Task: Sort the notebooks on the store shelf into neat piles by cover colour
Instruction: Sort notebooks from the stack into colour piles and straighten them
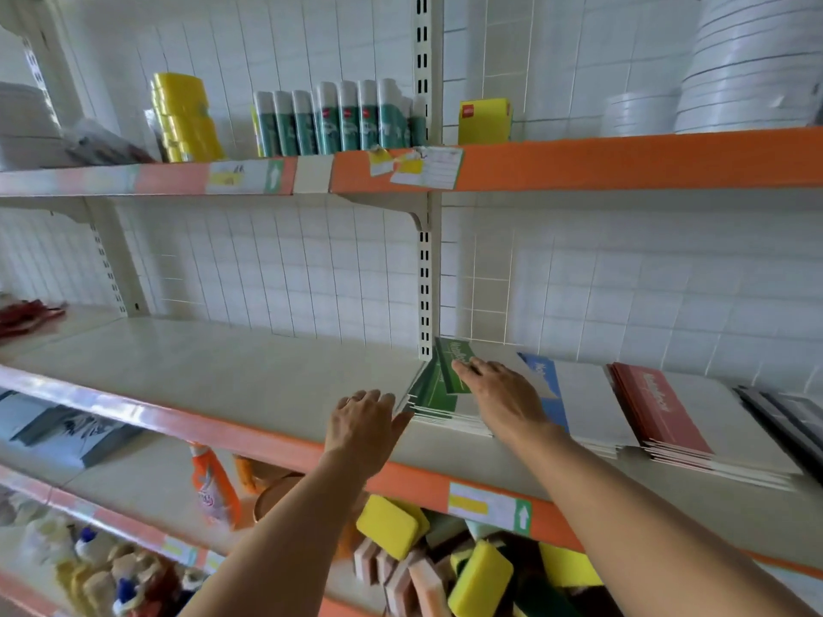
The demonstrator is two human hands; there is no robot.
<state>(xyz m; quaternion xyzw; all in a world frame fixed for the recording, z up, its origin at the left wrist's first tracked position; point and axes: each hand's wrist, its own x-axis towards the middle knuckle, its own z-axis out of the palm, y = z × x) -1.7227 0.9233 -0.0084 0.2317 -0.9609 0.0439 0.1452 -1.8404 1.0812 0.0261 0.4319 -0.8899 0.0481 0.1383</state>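
Already we have the flat green-covered notebooks (438, 389) stacked on the cream metal shelf (249, 371), beside blue-covered (550, 389) and red-covered (659, 411) piles. Our right hand (499, 394) presses flat on top, fingers straight, steadying the stack, while our left hand (363, 423), open, butts its edge to square it.

Notebook piles (579, 407) on shelf (222, 371)
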